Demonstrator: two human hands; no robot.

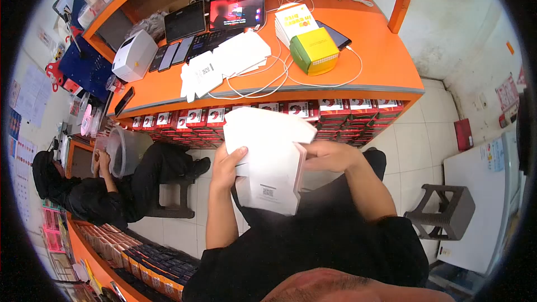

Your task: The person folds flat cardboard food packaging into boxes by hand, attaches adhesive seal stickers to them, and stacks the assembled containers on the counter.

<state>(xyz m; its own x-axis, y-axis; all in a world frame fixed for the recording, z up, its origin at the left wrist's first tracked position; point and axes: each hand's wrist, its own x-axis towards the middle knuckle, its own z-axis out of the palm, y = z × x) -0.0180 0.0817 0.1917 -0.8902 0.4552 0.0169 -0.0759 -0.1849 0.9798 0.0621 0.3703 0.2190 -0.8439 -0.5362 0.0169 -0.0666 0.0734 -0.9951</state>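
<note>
Far left: a seated co-worker's hand (102, 162) is at a clear plastic tub (126, 150). Right of the tub, a white printer (134, 56) stands on the orange surface (380, 50).

Centre, near: the left hand (225, 168) grips the left edge of a white card blank (268, 145), thumb on the upper face. The blank is above the person's lap, in front of the surface, with its printed code toward the near end. Farther off, more white blanks (243, 53) lie flat, overlapping, on the surface.

Right of centre: the right hand (333, 156) is at the blank's right edge, fingers curled; the fingertips are hidden, so whether they pinch cannot be told. A panel along this edge appears bent. Judged status: folding partly done, blank not closed. The blanks on the surface appear unfolded.

Farther right on the surface: a closed yellow-and-green box (315, 50). Whether it comes from similar blanks cannot be told.
</note>
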